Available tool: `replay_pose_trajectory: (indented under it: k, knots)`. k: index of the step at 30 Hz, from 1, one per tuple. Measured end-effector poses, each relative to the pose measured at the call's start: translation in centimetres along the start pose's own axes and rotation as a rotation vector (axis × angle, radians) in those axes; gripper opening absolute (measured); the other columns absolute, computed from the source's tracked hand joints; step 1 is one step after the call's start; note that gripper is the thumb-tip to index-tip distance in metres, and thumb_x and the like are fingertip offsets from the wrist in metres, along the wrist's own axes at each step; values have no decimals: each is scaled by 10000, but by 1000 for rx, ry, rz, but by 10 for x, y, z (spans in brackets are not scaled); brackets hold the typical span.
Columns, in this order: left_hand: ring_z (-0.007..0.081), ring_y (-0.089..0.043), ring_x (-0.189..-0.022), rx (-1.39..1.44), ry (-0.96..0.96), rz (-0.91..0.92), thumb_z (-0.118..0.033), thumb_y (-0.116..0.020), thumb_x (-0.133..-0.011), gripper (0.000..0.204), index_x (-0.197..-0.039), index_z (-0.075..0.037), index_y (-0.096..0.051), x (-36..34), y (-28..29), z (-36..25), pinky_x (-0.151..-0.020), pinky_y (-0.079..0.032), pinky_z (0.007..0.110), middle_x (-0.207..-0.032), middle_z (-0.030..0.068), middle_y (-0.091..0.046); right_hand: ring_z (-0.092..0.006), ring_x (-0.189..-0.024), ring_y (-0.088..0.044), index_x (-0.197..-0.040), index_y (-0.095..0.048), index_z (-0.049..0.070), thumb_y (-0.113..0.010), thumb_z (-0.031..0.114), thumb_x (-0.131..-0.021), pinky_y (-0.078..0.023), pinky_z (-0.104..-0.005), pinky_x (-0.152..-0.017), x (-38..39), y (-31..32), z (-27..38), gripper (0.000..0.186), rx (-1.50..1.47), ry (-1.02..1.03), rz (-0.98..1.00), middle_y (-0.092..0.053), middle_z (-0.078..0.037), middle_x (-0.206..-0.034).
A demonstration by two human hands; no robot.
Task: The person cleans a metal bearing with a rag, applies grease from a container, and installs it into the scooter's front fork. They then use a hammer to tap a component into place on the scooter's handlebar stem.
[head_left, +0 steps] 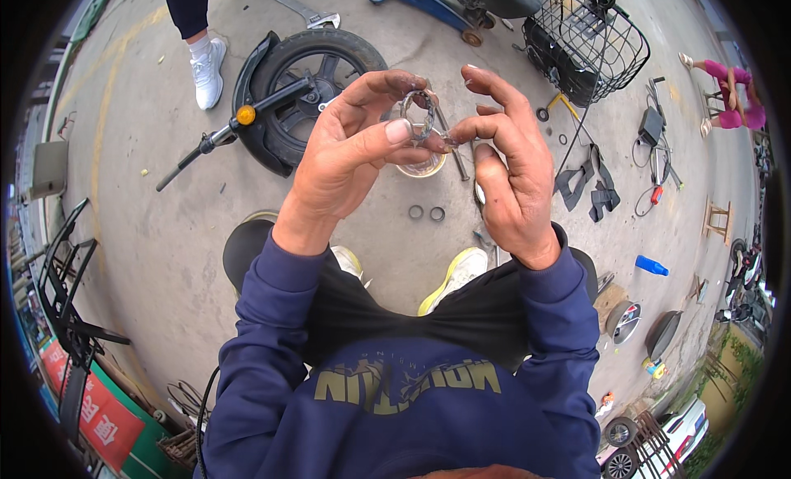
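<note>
Between the thumb and fingers of the bare left hand (342,153) sits a grey, toothed metal ring (430,115); the fingertips of the bare right hand (515,174) are just right of it. Below the left fingers is a clear, round container (422,170). Short of the fingers, two small, dark, round rings (422,212) lie side by side on the grey concrete ground (391,269). Left of and beyond the fingers lies a black spoked wheel (350,44), a silvery metal adjustable wrench (311,16) behind it. Right of the fingers lie black flat straps (606,197).
</note>
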State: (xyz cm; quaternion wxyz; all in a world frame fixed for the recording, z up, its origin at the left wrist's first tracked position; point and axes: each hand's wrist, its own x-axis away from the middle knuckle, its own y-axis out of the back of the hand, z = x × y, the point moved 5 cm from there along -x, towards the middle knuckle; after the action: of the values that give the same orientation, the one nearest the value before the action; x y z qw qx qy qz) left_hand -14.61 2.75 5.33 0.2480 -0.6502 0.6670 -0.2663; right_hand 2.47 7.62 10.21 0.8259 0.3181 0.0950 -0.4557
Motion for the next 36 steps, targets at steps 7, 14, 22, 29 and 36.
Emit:
replay_pose_trajectory:
  k: [7, 14, 22, 29, 36]
  knots:
    - [434, -675, -1119, 257, 97, 52, -180, -610, -980, 537, -1455, -14, -423, -2, 3, 4, -825, -659, 385, -1354, 217, -548, -361, -1350, -493, -1055, -697, 36, -489, 35, -803, -421, -455, -1074, -3, 10, 5, 327, -139, 5, 35, -441, -260, -1516]
    - [416, -611, -1208, 489, 154, 159, -220, -565, -1014, 529, -1469, -13, -393, -3, -1, 15, -827, -649, 385, -1368, 225, -544, -416, -1366, -456, -1349, -615, 13, -532, 420, -972, -423, -482, -1075, -2, 3, -6, 561, -47, 46, 23, -374, -299, -1540]
    - [348, -603, -1206, 456, 140, 120, -222, -594, -1007, 488, -1438, -60, -434, -2, -1, 20, -965, -587, 419, -1342, 190, -573, -451, -1391, -408, -1386, -602, 39, -527, 611, -969, -391, -516, -1100, 0, -4, -9, 712, -21, 53, 60, -363, -308, -1547]
    - [338, -607, -1191, 418, 125, 111, -207, -603, -1000, 470, -1426, -74, -455, 2, 3, 23, -1012, -546, 431, -1294, 174, -600, -456, -1388, -410, -1371, -615, 35, -544, 621, -958, -364, -518, -1118, -1, -10, -9, 720, 1, 51, 74, -376, -311, -1540]
    - [252, -667, -1103, 407, 136, 97, -173, -644, -992, 378, -1330, -78, -500, 0, -7, 19, -951, -561, 376, -1236, 132, -620, -444, -1378, -419, -1340, -655, 56, -541, 648, -956, -370, -514, -1115, -4, 0, -14, 715, 290, 104, -33, -399, -281, -1542]
